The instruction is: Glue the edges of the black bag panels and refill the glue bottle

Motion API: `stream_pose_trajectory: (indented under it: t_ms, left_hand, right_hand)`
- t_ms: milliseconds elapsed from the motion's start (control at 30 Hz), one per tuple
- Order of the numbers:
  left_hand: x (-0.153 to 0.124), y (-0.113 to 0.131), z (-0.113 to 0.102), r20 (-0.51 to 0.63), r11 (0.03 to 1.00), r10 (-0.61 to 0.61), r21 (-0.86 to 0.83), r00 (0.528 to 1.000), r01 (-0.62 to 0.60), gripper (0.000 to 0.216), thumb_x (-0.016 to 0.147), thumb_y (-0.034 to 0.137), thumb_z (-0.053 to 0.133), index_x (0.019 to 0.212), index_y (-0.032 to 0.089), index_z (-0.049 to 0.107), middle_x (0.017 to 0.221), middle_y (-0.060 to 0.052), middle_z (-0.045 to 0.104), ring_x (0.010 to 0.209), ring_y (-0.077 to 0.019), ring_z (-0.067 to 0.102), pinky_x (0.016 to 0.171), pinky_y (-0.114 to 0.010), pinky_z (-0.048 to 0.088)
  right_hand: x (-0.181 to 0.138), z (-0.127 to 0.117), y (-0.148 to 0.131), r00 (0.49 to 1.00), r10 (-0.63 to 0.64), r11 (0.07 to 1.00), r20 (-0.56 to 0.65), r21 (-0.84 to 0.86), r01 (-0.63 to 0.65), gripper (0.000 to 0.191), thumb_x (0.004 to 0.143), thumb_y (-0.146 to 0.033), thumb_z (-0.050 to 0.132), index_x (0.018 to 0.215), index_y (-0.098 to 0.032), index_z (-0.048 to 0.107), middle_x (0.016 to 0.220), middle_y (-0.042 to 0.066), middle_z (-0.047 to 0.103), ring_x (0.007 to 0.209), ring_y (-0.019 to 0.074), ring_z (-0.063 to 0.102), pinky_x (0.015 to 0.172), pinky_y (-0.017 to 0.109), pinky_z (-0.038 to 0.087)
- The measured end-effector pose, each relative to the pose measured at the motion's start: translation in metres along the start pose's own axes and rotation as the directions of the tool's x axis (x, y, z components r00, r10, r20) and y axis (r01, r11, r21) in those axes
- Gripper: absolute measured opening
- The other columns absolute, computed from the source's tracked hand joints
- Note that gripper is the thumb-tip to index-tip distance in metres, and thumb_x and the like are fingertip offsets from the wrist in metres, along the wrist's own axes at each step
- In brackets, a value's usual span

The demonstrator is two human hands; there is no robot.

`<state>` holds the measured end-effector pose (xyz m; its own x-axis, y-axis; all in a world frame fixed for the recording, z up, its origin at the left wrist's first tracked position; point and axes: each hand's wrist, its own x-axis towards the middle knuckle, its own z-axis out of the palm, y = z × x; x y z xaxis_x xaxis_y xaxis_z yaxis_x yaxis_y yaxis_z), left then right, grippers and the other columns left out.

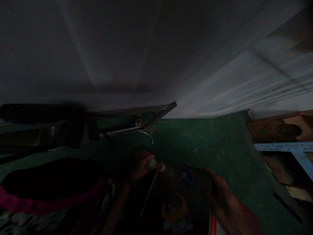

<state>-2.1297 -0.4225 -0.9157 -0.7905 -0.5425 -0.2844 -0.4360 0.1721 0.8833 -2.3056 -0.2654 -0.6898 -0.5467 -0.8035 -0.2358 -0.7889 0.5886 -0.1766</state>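
Bottle (152,164), single, in left hand (140,165); right hand (221,197) on tin (188,186)

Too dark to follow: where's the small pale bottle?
The small pale bottle is low near centre in the head view, in the left hand, at the white spout of the dark can.

The bottle (153,164) lies at the can's (188,192) left corner, boxes (276,129) well right.
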Motion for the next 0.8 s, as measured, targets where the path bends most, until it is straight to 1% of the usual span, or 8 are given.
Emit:
stream_pose_trajectory:
  t_ms: [133, 233, 367, 567, 733, 800]
  left_hand:
    - [-0.001, -0.001, 0.001, 0.009, 1.0, 0.003, -0.006, 1.0, -0.003, 0.054, 0.068, 0.022, 0.056, 0.121, 0.028, 0.052, 0.129, -0.004, 0.051, 0.127, -0.0279, 0.032, 0.107, -0.053, 0.011]
    - [0.0, -0.007, 0.006, -0.018, 1.0, 0.02, -0.001, 1.0, -0.02, 0.054, 0.069, 0.021, 0.055, 0.122, 0.028, 0.052, 0.13, -0.003, 0.051, 0.127, -0.0275, 0.032, 0.107, -0.053, 0.01]
    - [0.002, -0.01, 0.01, -0.031, 1.0, 0.013, 0.014, 0.999, -0.012, 0.054, 0.068, 0.022, 0.058, 0.121, 0.028, 0.053, 0.128, -0.003, 0.052, 0.125, -0.0282, 0.033, 0.107, -0.054, 0.01]
    - [0.003, -0.009, 0.009, -0.017, 0.999, 0.017, 0.028, 1.0, -0.016, 0.053, 0.068, 0.022, 0.057, 0.121, 0.028, 0.053, 0.129, -0.003, 0.051, 0.126, -0.0284, 0.033, 0.107, -0.054, 0.01]
    - [0.003, -0.014, 0.013, -0.027, 0.999, 0.025, 0.039, 0.999, -0.024, 0.053, 0.069, 0.021, 0.055, 0.121, 0.029, 0.052, 0.128, -0.002, 0.052, 0.126, -0.0278, 0.032, 0.107, -0.053, 0.009]
    - [0.003, -0.014, 0.013, -0.029, 0.999, 0.018, 0.038, 0.999, -0.017, 0.053, 0.068, 0.02, 0.056, 0.121, 0.028, 0.053, 0.128, -0.002, 0.052, 0.126, -0.0278, 0.032, 0.107, -0.053, 0.01]
  right_hand:
    - [0.0, -0.001, -0.005, 0.999, 0.034, 0.999, 0.027, 0.013, -0.035, 0.044, 0.086, -0.038, 0.041, 0.127, -0.023, 0.041, 0.122, 0.009, 0.055, 0.113, 0.024, 0.053, 0.095, 0.043, 0.045]
    - [-0.001, 0.001, -0.005, 0.999, 0.036, 0.998, -0.002, 0.06, -0.036, 0.044, 0.085, -0.038, 0.043, 0.126, -0.023, 0.042, 0.122, 0.009, 0.054, 0.114, 0.0245, 0.052, 0.095, 0.043, 0.045]
    - [-0.001, 0.003, -0.003, 1.0, 0.03, 0.995, -0.006, 0.094, -0.03, 0.043, 0.085, -0.037, 0.043, 0.126, -0.024, 0.042, 0.123, 0.008, 0.053, 0.115, 0.0241, 0.051, 0.096, 0.042, 0.045]
    - [0.0, 0.006, 0.004, 0.999, 0.046, 0.995, -0.019, 0.091, -0.044, 0.044, 0.083, -0.037, 0.045, 0.125, -0.022, 0.042, 0.121, 0.009, 0.054, 0.114, 0.0247, 0.051, 0.095, 0.044, 0.044]
    - [0.0, 0.004, 0.0, 0.998, 0.055, 0.996, 0.008, 0.069, -0.056, 0.044, 0.085, -0.039, 0.044, 0.126, -0.024, 0.043, 0.117, 0.009, 0.056, 0.11, 0.0242, 0.054, 0.09, 0.042, 0.048]
    - [-0.001, 0.003, -0.001, 0.999, 0.035, 0.996, -0.019, 0.085, -0.034, 0.043, 0.085, -0.037, 0.043, 0.126, -0.025, 0.042, 0.118, 0.008, 0.056, 0.11, 0.024, 0.054, 0.091, 0.041, 0.048]
